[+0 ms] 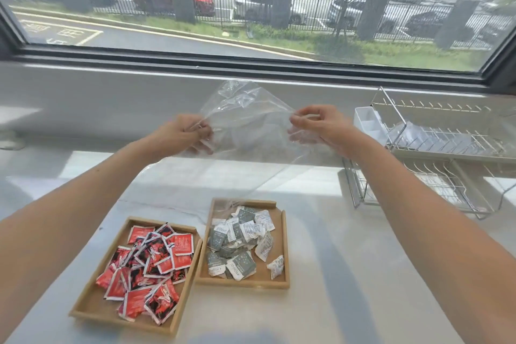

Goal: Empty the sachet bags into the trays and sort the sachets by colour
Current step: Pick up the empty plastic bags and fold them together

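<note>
Recorded clear sachet bag (pixel 245 120) held up above the counter (pixel 349 260), stretched between both hands, left hand (pixel 187 134) pinching its left edge, right hand (pixel 318 127) pinching its right edge, fingers curled; red sachets (pixel 150 262) heaped in wooden left tray (pixel 83 313), grey-and-white sachets (pixel 237 240) in wooden right tray (pixel 284 246).

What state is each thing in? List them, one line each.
clear bag: held up above the counter, stretched between both hands, looks empty.
left hand: pinches the bag's left edge.
right hand: pinches the bag's right edge.
left tray: holds a loose heap of red sachets.
right tray: holds a loose heap of grey and white sachets.
dish rack: stands on the counter, apart from the hands.
</note>
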Tool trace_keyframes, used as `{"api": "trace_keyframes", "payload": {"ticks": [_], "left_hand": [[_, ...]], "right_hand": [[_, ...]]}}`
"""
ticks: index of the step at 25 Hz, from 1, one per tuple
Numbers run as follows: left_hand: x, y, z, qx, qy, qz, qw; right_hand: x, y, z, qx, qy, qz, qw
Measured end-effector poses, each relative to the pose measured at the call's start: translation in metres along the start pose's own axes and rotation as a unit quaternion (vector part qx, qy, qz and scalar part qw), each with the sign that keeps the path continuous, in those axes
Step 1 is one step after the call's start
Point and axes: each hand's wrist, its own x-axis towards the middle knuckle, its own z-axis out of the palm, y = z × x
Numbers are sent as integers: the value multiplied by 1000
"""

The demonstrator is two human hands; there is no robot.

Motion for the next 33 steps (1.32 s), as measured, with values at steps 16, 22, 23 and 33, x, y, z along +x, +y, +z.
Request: {"api": "trace_keyframes", "payload": {"ticks": [16,22,23,33], "left_hand": [[-149,36,-69,-292,-28,61,954],[-161,50,-62,-290,-40,63,954],[-162,55,-63,-272,-49,68,959],[-165,125,-79,-263,-94,138,950]], "right_hand": [[-125,-56,147,272,-3,-7,962],[-167,-94,131,169,21,-29,985],[-172,-101,123,161,38,-35,986],[-202,-153,38,174,6,-67,983]]}}
